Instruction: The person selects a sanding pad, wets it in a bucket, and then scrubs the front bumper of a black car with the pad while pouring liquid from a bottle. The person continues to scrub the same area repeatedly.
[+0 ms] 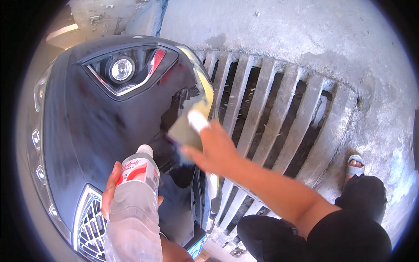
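Note:
My left hand (110,191) grips a clear plastic bottle (134,199) with a white cap or nozzle and a red-and-white label bearing writing. The bottle tilts over a dark car bumper (108,131), its top end pointing away from me. In my right hand (217,149) is a flat greyish-yellow sheet or pad (186,129), perhaps sandpaper, held against or just over the bumper's corner. A white wrap (198,121) covers one finger. Motion blurs this hand, so contact is unclear. Beside the pad the dark surface shows a jagged black patch (170,114), and yellowish material (204,83) shows along the edge.
A round lamp (122,69) sits in an angular housing on the bumper. Nearer me is a chrome-framed grille (90,222). Concrete slats (262,108) with dark gaps cover a drain, and pale specks show over them. Around it lies rough concrete floor (294,29). My sandalled foot (355,163) stands at right.

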Tool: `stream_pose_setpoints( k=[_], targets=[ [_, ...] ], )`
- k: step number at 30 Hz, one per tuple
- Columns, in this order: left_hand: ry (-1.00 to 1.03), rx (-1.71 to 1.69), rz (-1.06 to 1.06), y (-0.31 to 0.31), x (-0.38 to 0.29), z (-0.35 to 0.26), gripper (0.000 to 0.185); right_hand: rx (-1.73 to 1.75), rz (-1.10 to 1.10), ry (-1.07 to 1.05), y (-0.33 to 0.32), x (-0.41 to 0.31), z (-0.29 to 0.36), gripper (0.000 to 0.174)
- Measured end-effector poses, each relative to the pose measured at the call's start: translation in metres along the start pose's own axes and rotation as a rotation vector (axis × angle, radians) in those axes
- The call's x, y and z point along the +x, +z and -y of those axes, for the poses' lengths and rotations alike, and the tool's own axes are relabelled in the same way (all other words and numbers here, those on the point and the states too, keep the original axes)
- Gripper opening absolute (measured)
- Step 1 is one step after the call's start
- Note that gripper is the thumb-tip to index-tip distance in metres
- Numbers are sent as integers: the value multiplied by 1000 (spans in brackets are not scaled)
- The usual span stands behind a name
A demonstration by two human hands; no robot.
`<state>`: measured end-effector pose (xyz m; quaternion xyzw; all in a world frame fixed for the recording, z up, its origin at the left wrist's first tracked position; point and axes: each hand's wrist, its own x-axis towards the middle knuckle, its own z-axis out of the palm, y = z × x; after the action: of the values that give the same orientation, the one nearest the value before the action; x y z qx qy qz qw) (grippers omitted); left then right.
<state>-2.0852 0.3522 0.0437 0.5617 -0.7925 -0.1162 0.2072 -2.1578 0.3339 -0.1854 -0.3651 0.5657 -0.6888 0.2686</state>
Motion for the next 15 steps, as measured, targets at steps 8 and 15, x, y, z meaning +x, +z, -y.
stream_pose_setpoints(
  k=[8,15],
  targets=[
    [-150,-120,-42,3,0,-4,62,35,209,332,-8,46,-15,66],
    [-275,-219,-88,7,2,-11,59,-35,56,-24,-2,1,-9,70]
  ],
)
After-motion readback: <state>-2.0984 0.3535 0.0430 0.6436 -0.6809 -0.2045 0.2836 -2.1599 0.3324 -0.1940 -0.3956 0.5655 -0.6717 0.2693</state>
